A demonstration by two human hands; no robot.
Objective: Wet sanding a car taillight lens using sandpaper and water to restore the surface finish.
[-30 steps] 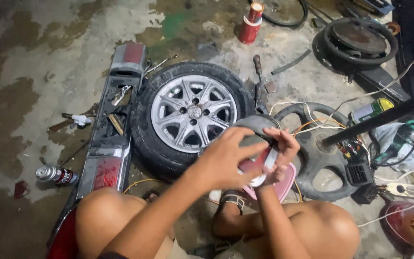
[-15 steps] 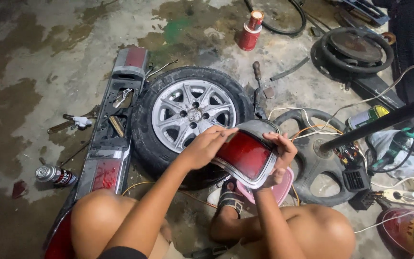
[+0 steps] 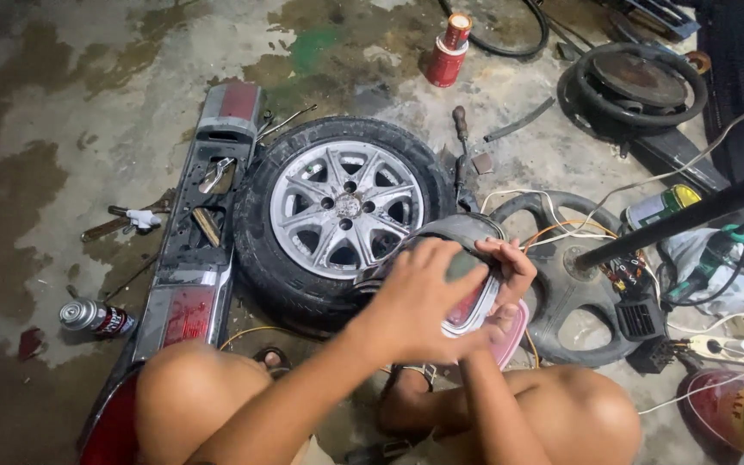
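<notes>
Left hand (image 3: 415,301) slid across the red tail lamp (image 3: 473,303), now covering its face; right hand (image 3: 510,274) grips its right edge, frame centre, beside the wheel (image 3: 342,211).

One wheel (image 3: 344,207), two spray cans (image 3: 95,317) (image 3: 449,49), one tail lamp (image 3: 474,301).

tail lamp (image 3: 474,303) – glossy red plastic | wheel rim (image 3: 346,207) – matt metal | floor (image 3: 88,112) – rough concrete

A rubber tyre on a spoked alloy wheel (image 3: 344,207) lay between a long tail-light panel (image 3: 195,250) and a black steering wheel (image 3: 574,275), behind the held red-lensed lamp (image 3: 473,301).
</notes>
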